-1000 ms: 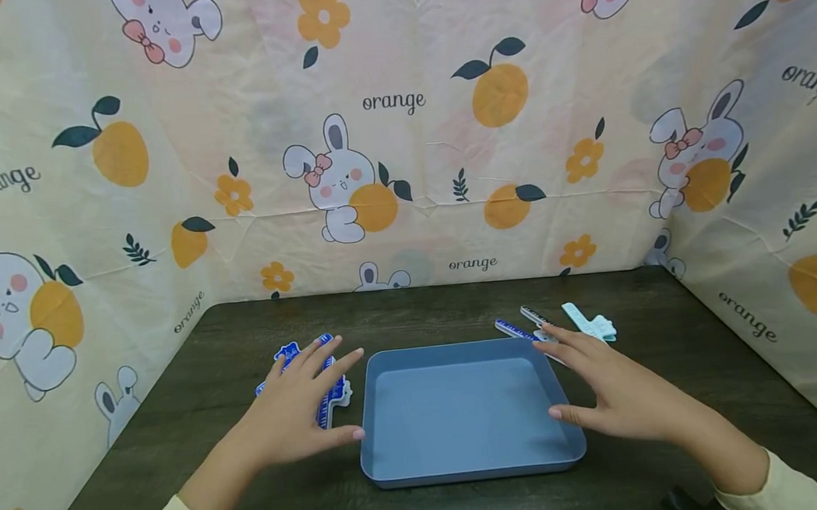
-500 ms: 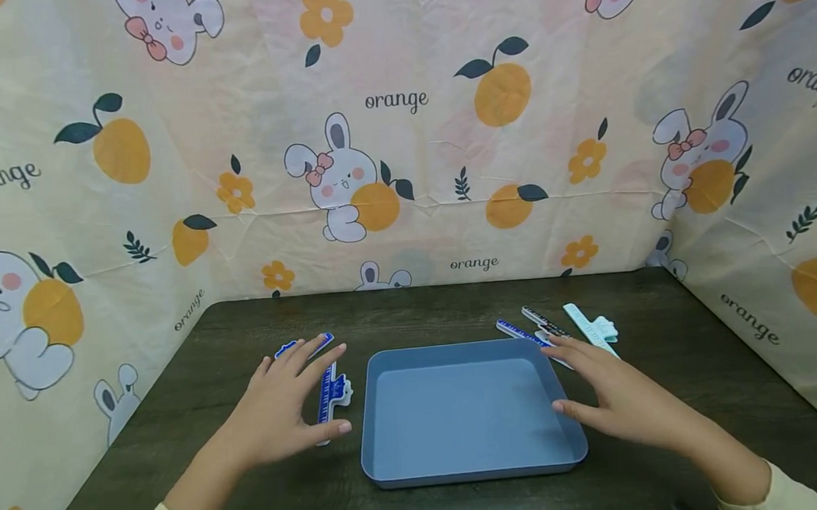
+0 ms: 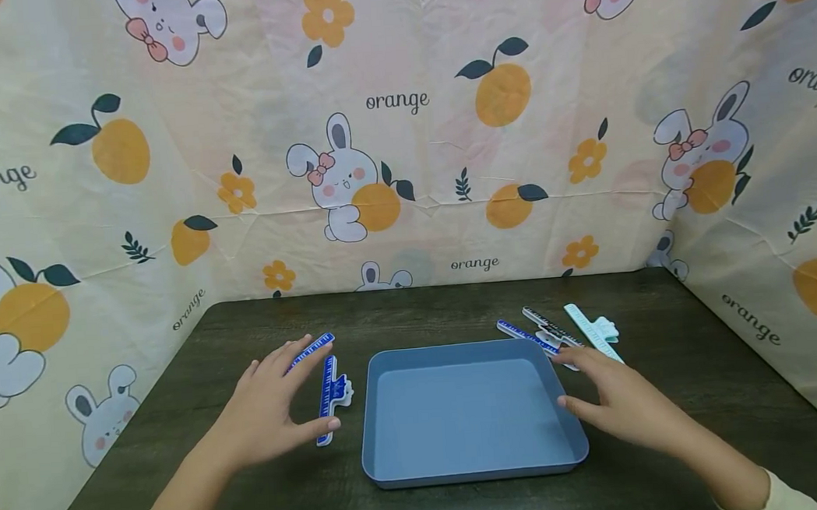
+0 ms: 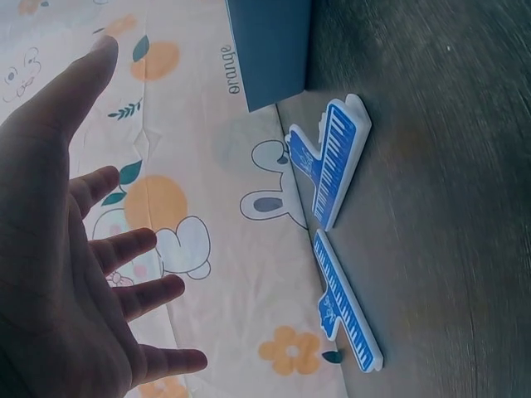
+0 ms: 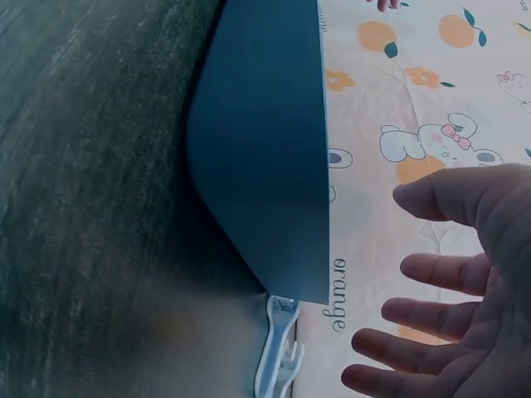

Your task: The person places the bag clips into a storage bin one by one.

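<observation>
My left hand point(image 3: 266, 408), fingers spread, hovers left of the blue tray point(image 3: 470, 415) and holds nothing. Partly behind its fingers in the head view lies a blue clip point(image 3: 314, 349); another blue clip point(image 3: 328, 396) with a piano-key pattern lies between hand and tray. Both show whole in the left wrist view, a nearer clip point(image 4: 336, 162) and a farther one point(image 4: 348, 307). The right hand point(image 3: 621, 398) is held over the tray's right side with fingers extended. Beyond its fingertips are a blue clip point(image 3: 518, 332), a black-patterned clip point(image 3: 549, 324) and a mint clip point(image 3: 589, 330).
The shallow tray stands mid-table with nothing in it. Dark wooden table point(image 3: 412, 317) surrounds it. A printed cloth point(image 3: 430, 144) with rabbits and oranges rises along the back and both sides. In the right wrist view a pale clip point(image 5: 278, 340) lies by the tray's corner.
My left hand has drawn back to the left, away from the tray, uncovering more of the near blue clip. The right hand has shifted slightly right. Tray and clips stay put.
</observation>
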The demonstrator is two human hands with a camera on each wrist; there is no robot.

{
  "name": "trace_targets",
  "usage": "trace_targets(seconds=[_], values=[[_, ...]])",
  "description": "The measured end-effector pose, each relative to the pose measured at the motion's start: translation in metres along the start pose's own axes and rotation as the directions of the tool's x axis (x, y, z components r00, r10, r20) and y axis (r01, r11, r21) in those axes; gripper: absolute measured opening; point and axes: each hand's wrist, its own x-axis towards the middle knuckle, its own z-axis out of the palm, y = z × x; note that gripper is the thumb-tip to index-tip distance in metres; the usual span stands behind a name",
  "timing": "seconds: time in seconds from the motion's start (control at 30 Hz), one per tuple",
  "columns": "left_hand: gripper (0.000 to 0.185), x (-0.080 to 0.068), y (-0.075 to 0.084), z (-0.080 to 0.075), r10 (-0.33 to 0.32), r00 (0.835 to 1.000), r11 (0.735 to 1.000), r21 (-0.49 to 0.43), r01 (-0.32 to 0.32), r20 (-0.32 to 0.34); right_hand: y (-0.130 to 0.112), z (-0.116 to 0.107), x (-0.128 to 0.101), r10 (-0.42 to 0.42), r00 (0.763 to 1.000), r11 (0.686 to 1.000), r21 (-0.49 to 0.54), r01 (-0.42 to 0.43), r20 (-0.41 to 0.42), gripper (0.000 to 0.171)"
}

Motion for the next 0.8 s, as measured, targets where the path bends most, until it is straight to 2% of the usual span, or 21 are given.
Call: trace_targets(seconds=[0.17,0.27,0.4,0.63,0.8], values=[[0.09,-0.001,-0.002,0.0,-0.011,1.0,1.0,-0.008,0.011,-0.005,0.002,0.002,0.0,0.024,1.0,1.0,0.013,-0.024,-0.006,0.046],[0.09,-0.001,-0.003,0.0,-0.015,1.0,1.0,-0.011,0.015,-0.001,0.003,0.003,0.002,0.082,0.996,0.996,0.045,-0.083,0.024,0.046],[0.088,0.0,-0.005,-0.001,-0.02,1.0,1.0,-0.014,0.02,-0.003,0.006,0.004,0.006,0.183,0.979,0.974,0.117,-0.193,0.091,0.049],[0.083,0.003,-0.008,-0.001,-0.034,0.999,0.999,-0.033,0.034,-0.005,0.01,0.009,0.01,0.27,0.947,0.905,0.29,-0.312,0.177,0.053],[0.083,0.007,-0.013,0.002,-0.041,0.999,0.998,-0.043,0.041,-0.005,0.013,0.013,0.011,0.295,0.922,0.821,0.427,-0.379,0.252,0.052]])
